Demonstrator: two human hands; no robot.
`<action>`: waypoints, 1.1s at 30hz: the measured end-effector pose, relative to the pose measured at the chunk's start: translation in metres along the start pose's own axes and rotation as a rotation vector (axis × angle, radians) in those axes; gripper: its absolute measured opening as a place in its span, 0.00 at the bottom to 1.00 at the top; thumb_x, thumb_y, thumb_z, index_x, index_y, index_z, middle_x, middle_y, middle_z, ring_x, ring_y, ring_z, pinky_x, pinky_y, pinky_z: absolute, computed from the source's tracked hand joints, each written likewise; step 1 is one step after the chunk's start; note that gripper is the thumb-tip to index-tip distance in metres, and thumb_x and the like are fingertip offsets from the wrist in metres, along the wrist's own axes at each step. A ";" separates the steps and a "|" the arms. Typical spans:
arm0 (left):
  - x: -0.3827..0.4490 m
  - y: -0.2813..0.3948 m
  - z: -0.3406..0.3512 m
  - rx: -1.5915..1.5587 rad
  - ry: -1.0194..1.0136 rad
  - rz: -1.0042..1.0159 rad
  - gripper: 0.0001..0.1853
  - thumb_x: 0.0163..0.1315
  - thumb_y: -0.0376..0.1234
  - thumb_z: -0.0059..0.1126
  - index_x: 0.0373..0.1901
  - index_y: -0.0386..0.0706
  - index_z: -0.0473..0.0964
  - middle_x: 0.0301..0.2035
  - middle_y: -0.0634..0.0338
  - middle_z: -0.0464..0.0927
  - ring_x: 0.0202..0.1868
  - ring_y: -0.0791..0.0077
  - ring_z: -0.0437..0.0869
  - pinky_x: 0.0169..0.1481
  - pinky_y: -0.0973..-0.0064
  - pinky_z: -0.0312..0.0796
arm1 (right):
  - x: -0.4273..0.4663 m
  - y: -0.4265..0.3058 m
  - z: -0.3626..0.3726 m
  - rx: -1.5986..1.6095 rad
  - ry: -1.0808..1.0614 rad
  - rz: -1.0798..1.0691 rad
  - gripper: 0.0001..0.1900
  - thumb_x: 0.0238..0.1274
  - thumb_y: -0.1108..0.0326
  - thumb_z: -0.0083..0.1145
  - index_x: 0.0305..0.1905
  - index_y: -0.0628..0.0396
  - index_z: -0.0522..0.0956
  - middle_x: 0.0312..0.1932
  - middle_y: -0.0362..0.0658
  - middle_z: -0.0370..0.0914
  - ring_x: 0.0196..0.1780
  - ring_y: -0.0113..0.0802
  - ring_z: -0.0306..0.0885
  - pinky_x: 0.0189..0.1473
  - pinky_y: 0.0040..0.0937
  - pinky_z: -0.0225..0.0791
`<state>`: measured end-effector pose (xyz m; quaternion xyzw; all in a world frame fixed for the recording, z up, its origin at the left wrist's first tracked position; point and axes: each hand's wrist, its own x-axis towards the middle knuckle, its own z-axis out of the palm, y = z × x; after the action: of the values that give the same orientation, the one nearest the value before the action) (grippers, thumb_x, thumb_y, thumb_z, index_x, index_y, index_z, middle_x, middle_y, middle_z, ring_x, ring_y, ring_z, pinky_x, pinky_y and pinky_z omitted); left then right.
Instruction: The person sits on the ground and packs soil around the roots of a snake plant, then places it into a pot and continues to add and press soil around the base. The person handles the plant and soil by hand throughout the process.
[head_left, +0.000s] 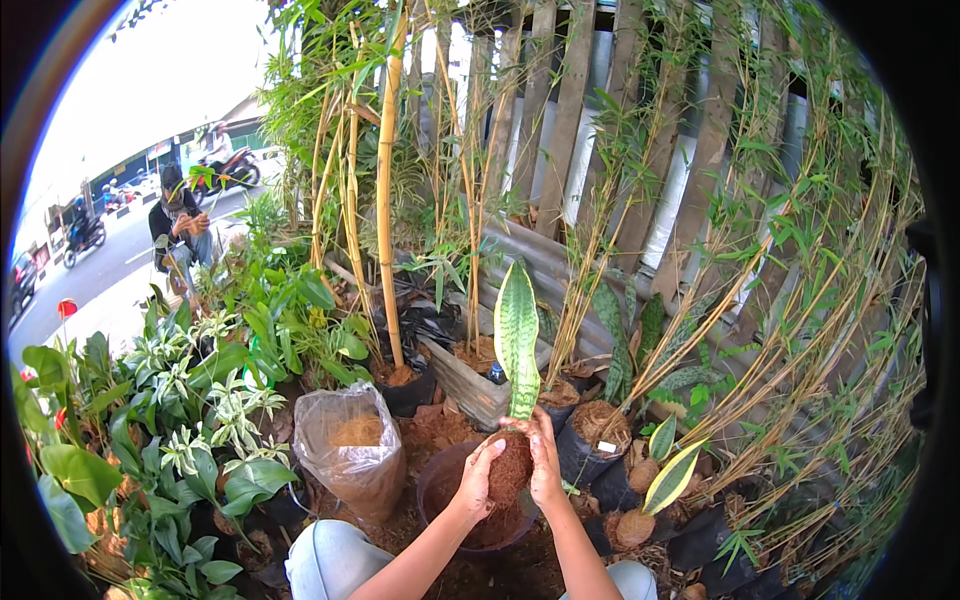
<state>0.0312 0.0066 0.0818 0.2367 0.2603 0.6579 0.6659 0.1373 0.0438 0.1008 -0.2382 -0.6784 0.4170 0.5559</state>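
Between my palms is a rounded ball of brown coconut fibre (511, 466), with one upright, yellow-edged snake plant leaf (517, 334) rising from its top. My left hand (480, 478) presses on the ball's left side. On the right side and near the leaf's base, my right hand (541, 457) is closed around it. Directly below the ball stands a dark round plastic tub (439, 487) with brown fibre inside. A clear plastic bag (345, 457) of brown fibre stands open to the left of the tub.
At lower right lie fibre balls (634, 527) with snake plant leaves, beside black planting bags (592, 457). Leafy potted plants (165, 465) crowd the left. Bamboo stems (386, 187) and a slatted wooden fence (566, 120) stand behind. A person (180, 225) sits near the road at upper left.
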 end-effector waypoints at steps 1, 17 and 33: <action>0.000 0.001 -0.001 -0.015 -0.006 -0.021 0.21 0.64 0.41 0.47 0.54 0.40 0.69 0.48 0.57 0.76 0.49 0.69 0.78 0.57 0.70 0.69 | -0.001 -0.001 0.000 -0.102 0.001 -0.032 0.32 0.67 0.39 0.34 0.51 0.56 0.77 0.66 0.52 0.56 0.68 0.45 0.53 0.68 0.44 0.45; 0.003 0.003 0.000 0.029 0.035 -0.029 0.23 0.68 0.48 0.42 0.56 0.41 0.67 0.49 0.59 0.73 0.51 0.74 0.74 0.58 0.73 0.65 | -0.012 -0.005 0.027 0.103 0.212 -0.046 0.21 0.64 0.59 0.48 0.53 0.65 0.74 0.62 0.52 0.65 0.69 0.41 0.56 0.69 0.39 0.45; 0.009 0.005 -0.013 -0.139 0.090 -0.008 0.20 0.65 0.48 0.44 0.46 0.42 0.73 0.41 0.60 0.79 0.43 0.70 0.80 0.53 0.70 0.71 | -0.008 -0.004 0.022 -0.123 -0.011 -0.010 0.23 0.70 0.56 0.40 0.55 0.66 0.72 0.60 0.51 0.67 0.64 0.39 0.63 0.67 0.35 0.50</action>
<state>0.0192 0.0154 0.0753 0.1591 0.2448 0.6815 0.6711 0.1188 0.0287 0.0991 -0.2662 -0.7068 0.3732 0.5387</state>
